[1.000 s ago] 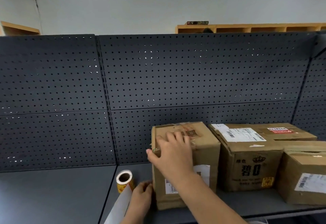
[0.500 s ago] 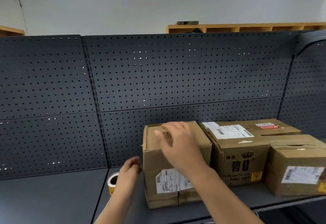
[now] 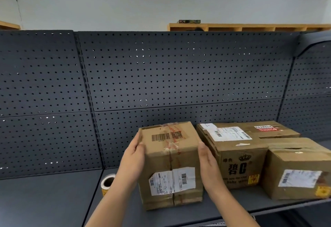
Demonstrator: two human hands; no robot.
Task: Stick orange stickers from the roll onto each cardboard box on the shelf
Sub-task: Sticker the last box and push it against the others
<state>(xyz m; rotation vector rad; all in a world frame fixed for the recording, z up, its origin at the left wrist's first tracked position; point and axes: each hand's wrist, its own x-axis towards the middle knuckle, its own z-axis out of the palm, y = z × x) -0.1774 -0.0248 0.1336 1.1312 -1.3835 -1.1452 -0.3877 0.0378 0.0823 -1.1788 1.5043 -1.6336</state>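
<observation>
1. Squaring up the leftmost cardboard box (image 3: 170, 164) looks like the step in hand. It stands near the front edge of the shelf (image 3: 133, 212), at the left end of a row of three. No orange sticker shows on its top or front face.
2. The left hand (image 3: 133, 157) lies flat against the box's left side and the right hand (image 3: 207, 162) flat against its right side. The fingers of both are straight and pressing, curled round nothing.
3. The sticker roll (image 3: 107, 183) stands on the shelf just left of the box, partly hidden behind the left forearm. Neither hand touches it.
4. The middle box (image 3: 238, 155) and the right box (image 3: 295, 169) each show an orange sticker at the lower right corner of the front face, so this box is probably the last one to do.
5. Next, one hand must let go, most likely the left as it is nearer the roll. It then has to peel one sticker and press it onto the front face, clear of the white shipping label (image 3: 172, 180), while the other hand steadies the box.
</observation>
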